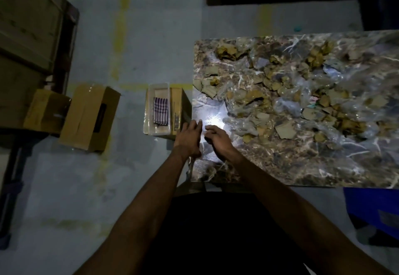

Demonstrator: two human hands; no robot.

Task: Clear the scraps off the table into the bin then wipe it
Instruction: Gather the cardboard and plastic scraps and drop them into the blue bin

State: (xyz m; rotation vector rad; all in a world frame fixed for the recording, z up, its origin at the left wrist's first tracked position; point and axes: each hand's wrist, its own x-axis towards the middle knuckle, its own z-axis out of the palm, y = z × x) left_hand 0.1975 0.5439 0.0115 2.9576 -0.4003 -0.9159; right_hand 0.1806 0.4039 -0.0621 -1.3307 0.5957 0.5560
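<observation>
Cardboard scraps (287, 93) are covering the table (323, 162) at centre right, while the left hand (189, 137) and right hand (218, 138), fingers loosely spread and seemingly empty, are hovering beside the bin (157, 110), placed handily at the table's edge.

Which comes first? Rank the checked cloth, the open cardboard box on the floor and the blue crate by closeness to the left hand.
1. Checked cloth, in the bin just left of the left hand.
2. Open cardboard box, farther left on the floor.
3. Blue crate, far right, below the table.
</observation>
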